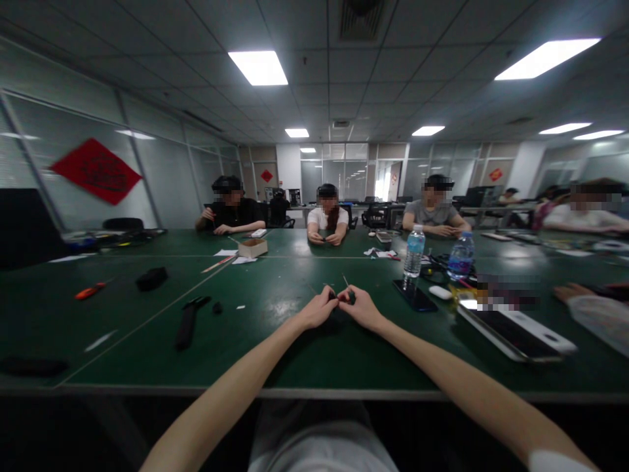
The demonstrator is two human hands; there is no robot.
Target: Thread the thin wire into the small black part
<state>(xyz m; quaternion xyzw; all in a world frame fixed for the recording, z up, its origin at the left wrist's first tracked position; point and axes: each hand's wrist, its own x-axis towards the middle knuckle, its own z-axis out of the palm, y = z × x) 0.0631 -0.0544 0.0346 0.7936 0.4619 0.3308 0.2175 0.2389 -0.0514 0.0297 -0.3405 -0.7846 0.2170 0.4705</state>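
Note:
My left hand is closed, its fingertips pinching a small dark piece just above the green table. My right hand meets it from the other side, fingers curled together. A thin rod sticks up from the right fingers, and something dark shows between them. Both sets of fingertips almost touch, so the exact kind of either thing is too small to tell. The dark phone lies to the right of my right hand. A tiny white scrap is left of my left hand.
Two water bottles and a white mouse stand right, near a large device. Left lie a black T-shaped object, a black lump and an orange-handled tool. Beyond is a small box. Several people sit around.

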